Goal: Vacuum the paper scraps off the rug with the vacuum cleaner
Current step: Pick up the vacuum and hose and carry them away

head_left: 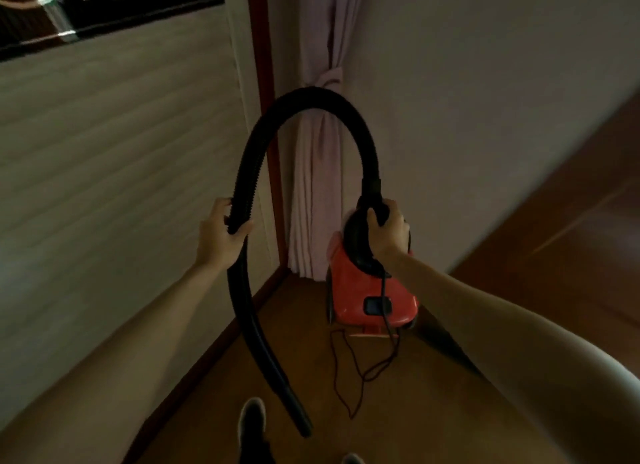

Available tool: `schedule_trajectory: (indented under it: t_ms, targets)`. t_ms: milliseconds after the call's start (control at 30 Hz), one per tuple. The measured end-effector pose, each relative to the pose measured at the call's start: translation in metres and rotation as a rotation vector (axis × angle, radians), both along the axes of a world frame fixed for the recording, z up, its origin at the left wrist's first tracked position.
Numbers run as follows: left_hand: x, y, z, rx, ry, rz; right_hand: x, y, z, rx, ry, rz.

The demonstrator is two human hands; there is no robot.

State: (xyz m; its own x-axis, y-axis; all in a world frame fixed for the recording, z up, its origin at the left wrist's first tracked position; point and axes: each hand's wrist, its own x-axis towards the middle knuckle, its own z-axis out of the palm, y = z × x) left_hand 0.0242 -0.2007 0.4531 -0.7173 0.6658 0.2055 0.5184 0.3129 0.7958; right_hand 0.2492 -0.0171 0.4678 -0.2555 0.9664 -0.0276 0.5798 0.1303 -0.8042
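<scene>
The red vacuum cleaner [372,290] is held up at three o'clock, clamped at its top by the right hand [388,230]; the hose [311,96] is gripped by the left hand [220,233] at nine o'clock, probably to stop it dragging.

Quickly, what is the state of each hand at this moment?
Left hand: closed, fingers curled around the black hose.
Right hand: closed, gripping the red vacuum cleaner at its top.
</scene>
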Motion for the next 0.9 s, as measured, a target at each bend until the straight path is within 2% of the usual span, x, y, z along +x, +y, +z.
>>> schedule_trajectory:
  t_ms: [267,533,700,900]
  targets:
    - [-0.057,0.039,-0.052,-0.078,-0.103,-0.277,-0.026,-0.038,-0.048,-0.094,-0.016,-0.262]
    - [-0.062,0.078,-0.096,-0.188,-0.09,-0.492,-0.023,-0.074,-0.1,-0.281,0.001,-0.496]
    - [-0.039,0.086,-0.146,-0.265,-0.134,-0.556,-0.008,-0.085,-0.144,-0.38,0.017,-0.604]
    - [-0.014,0.081,-0.214,-0.338,-0.188,-0.502,0.012,-0.076,-0.206,-0.425,-0.011,-0.607]
